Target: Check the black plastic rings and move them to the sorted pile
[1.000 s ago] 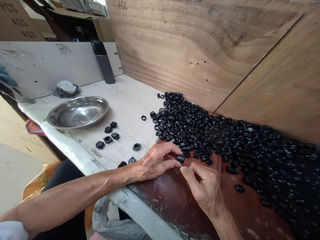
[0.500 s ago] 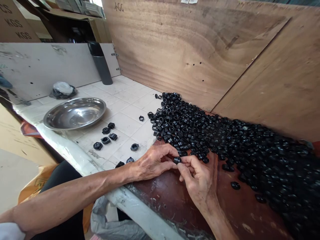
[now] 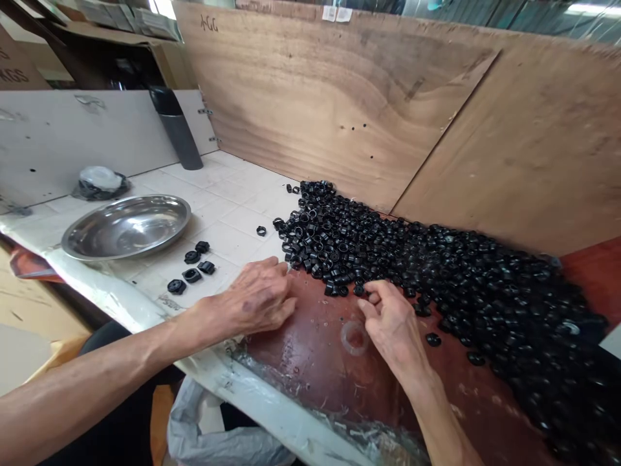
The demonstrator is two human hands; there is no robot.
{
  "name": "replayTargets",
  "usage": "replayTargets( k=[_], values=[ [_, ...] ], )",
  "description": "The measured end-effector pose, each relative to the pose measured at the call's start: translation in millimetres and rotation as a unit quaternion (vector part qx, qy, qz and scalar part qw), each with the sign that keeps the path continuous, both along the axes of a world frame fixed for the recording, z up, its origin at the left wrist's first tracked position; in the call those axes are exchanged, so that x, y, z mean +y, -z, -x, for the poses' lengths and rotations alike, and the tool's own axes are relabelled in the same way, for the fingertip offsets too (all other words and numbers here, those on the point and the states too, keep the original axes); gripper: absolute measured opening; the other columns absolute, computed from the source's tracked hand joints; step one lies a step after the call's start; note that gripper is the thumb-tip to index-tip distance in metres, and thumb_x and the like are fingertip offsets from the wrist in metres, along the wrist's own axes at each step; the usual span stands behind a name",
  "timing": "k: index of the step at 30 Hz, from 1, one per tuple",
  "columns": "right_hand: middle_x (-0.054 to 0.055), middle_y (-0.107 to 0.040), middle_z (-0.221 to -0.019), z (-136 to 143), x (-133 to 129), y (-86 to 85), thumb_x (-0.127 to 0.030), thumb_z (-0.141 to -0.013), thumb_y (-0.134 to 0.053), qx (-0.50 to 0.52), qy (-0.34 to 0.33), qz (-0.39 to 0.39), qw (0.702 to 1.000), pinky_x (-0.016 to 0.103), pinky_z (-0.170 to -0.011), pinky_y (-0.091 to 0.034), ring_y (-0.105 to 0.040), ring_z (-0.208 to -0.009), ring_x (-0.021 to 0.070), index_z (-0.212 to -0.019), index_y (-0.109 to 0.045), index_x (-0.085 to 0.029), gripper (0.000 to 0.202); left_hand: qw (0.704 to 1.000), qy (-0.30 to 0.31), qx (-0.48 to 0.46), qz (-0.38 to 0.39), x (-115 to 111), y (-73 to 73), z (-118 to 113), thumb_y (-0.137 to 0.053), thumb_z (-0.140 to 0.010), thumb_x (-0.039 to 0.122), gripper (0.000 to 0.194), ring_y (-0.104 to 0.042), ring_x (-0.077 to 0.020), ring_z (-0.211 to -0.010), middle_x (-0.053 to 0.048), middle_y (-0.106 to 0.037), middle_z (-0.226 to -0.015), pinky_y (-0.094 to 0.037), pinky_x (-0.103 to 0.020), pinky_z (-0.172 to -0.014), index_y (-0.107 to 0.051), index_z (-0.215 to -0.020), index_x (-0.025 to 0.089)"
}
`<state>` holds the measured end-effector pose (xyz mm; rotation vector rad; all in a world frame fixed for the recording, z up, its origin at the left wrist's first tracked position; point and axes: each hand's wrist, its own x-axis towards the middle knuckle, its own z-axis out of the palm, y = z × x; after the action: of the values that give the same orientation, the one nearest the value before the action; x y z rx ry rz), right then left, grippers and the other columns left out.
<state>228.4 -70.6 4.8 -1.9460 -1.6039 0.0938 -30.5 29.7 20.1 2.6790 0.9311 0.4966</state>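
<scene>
My left hand (image 3: 264,294) rests palm down over the white tiled surface at the edge of the reddish-brown sheet (image 3: 320,369). Its fingers are curled under, and whatever they hold is hidden. At the near edge of a big heap of small black plastic ring-shaped parts (image 3: 339,239), my right hand (image 3: 391,323) has thumb and forefinger closed at one black plastic part (image 3: 359,290). Several black parts (image 3: 192,276) with more solid faces lie apart on the tiles, left of my left hand.
A shallow steel bowl (image 3: 127,226) stands on the left, with a dark flask (image 3: 177,129) and a plastic-wrapped bundle (image 3: 101,182) behind it. A plywood board (image 3: 301,97) walls off the back. A grey plastic bag (image 3: 213,433) hangs below the front edge.
My hands have parted from the black part they both held. The left moved left over the tiles; the right reached to the heap's edge. The view has shifted slightly to the right.
</scene>
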Motion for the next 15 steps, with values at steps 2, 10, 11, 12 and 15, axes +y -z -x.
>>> replayTargets(
  k=[2,10,11,12,15],
  values=[
    [0.007,-0.063,-0.103,5.5,2.7,7.4,-0.013,-0.086,-0.059,0.008,-0.062,0.000,0.998,0.032,-0.073,-0.054,-0.065,-0.076,0.0176,-0.118,-0.066,-0.021,0.033,0.998,0.041,0.023,-0.042,-0.9,-0.3,-23.8,-0.051,-0.095,0.022,0.014,-0.056,-0.0216,-0.085,-0.008,-0.060,-0.090,-0.048,-0.034,-0.079,-0.060,-0.085,0.018],
    [0.008,-0.060,-0.107,20.6,10.6,29.4,-0.010,-0.091,-0.055,-0.005,-0.111,0.014,0.994,0.032,-0.077,-0.055,-0.068,-0.092,0.0219,-0.111,-0.066,-0.020,0.025,0.998,0.066,-0.009,-0.003,-3.7,33.6,-65.8,-0.049,-0.093,0.009,0.021,-0.063,-0.0232,-0.092,-0.011,-0.063,-0.103,-0.054,-0.038,-0.084,-0.062,-0.107,0.016],
    [0.008,-0.061,-0.107,20.5,10.3,29.7,-0.010,-0.091,-0.055,-0.001,-0.112,0.013,0.994,0.031,-0.076,-0.054,-0.068,-0.092,0.0220,-0.108,-0.065,-0.020,0.022,0.997,0.073,-0.030,0.002,-4.7,36.4,-62.9,-0.050,-0.092,0.009,0.022,-0.064,-0.0239,-0.096,-0.011,-0.065,-0.104,-0.055,-0.040,-0.088,-0.063,-0.109,0.016],
    [0.008,-0.062,-0.105,20.3,9.8,29.3,-0.010,-0.090,-0.056,0.001,-0.115,0.011,0.993,0.032,-0.077,-0.053,-0.067,-0.093,0.0225,-0.106,-0.065,-0.020,0.021,0.995,0.081,-0.051,0.011,-5.9,38.0,-60.2,-0.052,-0.091,0.009,0.024,-0.065,-0.0247,-0.099,-0.011,-0.067,-0.105,-0.055,-0.041,-0.091,-0.064,-0.111,0.016],
    [0.008,-0.066,-0.102,19.0,7.8,24.7,-0.010,-0.091,-0.056,0.023,-0.109,0.000,0.994,0.034,-0.079,-0.054,-0.068,-0.091,0.0227,-0.107,-0.063,-0.020,0.020,0.984,0.076,-0.135,0.089,-10.5,35.5,-56.2,-0.059,-0.088,0.011,0.033,-0.068,-0.0250,-0.108,-0.009,-0.073,-0.111,-0.054,-0.042,-0.098,-0.065,-0.119,0.020]
  ],
)
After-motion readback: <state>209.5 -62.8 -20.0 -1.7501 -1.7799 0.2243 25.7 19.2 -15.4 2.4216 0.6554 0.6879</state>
